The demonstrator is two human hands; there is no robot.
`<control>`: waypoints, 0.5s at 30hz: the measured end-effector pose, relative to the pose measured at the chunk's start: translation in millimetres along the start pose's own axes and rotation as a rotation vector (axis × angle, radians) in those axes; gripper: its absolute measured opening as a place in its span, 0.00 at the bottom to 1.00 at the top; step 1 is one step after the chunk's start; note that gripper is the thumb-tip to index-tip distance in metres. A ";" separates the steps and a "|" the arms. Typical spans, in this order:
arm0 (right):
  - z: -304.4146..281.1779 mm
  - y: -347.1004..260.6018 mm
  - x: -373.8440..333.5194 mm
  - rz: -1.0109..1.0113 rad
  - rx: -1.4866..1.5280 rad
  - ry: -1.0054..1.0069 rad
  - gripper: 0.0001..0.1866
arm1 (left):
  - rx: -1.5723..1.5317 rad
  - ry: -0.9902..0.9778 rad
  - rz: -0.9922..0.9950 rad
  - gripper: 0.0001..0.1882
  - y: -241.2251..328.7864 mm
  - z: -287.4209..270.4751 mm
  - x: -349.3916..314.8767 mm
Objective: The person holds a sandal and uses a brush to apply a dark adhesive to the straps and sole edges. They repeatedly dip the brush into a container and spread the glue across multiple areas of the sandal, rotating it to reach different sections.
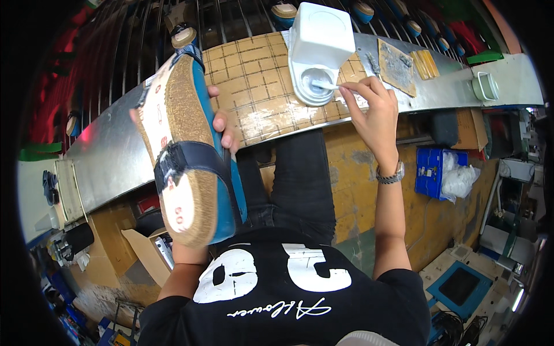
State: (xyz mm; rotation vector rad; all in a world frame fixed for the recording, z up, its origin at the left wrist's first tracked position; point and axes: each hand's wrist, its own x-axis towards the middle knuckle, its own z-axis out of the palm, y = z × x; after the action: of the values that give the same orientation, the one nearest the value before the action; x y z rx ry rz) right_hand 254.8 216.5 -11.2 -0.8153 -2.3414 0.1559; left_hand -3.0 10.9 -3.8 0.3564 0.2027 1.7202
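Note:
My left hand (223,122) is wrapped round a sandal (189,109) on a blue shoe last (229,203), held up over the left part of the bench. The sandal has a cork-brown edge, a pale printed footbed side and a dark strap across it. Its fingertips show on the last's right side; the palm is hidden behind. My right hand (374,106) pinches the end of a thin pale stick, likely a brush handle (324,85). The stick's other end dips into the round cup of a white dispenser (314,49) on the bench.
Brown patterned paper (248,86) covers the middle of the metal bench. Right of the dispenser lie a stained board (397,66) and a yellow block (425,64). Beyond is a roller rack holding more sandals (363,11). A blue crate (430,173) stands at right.

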 end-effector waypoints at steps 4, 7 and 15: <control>2.9 9.6 -8.7 0.476 0.461 -0.201 0.11 | 0.084 0.198 -0.014 0.64 -12.7 -11.0 -3.4; 4.5 20.4 -10.1 0.661 0.719 -0.382 0.16 | 0.213 0.171 0.004 0.60 -20.9 -18.9 1.2; -38.7 -3.3 32.0 -0.071 0.401 0.056 0.08 | 0.668 0.382 0.019 0.52 -44.1 -0.6 3.5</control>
State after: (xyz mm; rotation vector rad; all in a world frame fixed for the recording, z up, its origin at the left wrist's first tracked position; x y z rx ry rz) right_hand 257.7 229.2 37.4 -0.5298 -2.1796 0.5443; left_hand 37.1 22.3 -18.6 0.5088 1.0673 1.6912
